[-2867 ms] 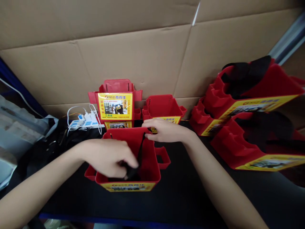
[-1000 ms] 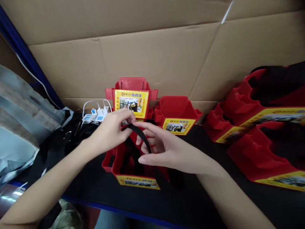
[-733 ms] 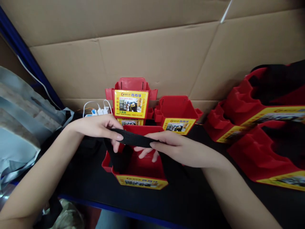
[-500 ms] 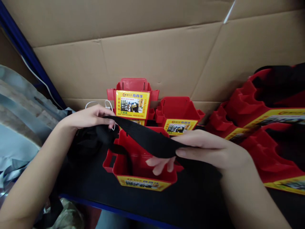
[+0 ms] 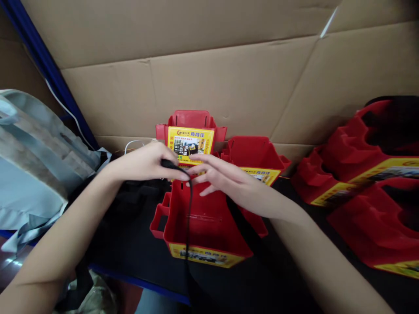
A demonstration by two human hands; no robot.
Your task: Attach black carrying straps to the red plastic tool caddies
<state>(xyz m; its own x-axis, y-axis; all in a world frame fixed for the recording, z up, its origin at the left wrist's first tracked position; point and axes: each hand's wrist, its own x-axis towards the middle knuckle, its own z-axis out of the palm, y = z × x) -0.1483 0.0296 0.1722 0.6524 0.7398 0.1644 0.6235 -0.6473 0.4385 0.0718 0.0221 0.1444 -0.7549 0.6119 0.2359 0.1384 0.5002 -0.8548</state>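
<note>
My left hand (image 5: 149, 163) is closed on a black webbing strap (image 5: 189, 209) just above the far rim of a red plastic box (image 5: 203, 226) with a yellow label. From that hand the strap hangs edge-on across the box and down past the shelf's front edge. Beside it my right hand (image 5: 218, 176) hovers over the box's far rim, fingers stretched out and pointing left toward the strap. I cannot tell whether the fingertips touch it.
Two more red boxes (image 5: 190, 131) (image 5: 253, 159) stand behind against the cardboard wall (image 5: 229, 83). Larger red boxes (image 5: 363, 161) lie at the right on the black shelf (image 5: 294, 270). A grey bag (image 5: 32, 161) and black straps (image 5: 131, 196) sit at the left.
The strap, stretched flat between both hands half a second ago, now hangs from my left hand alone. My right hand has let go and moved back up beside the left.
</note>
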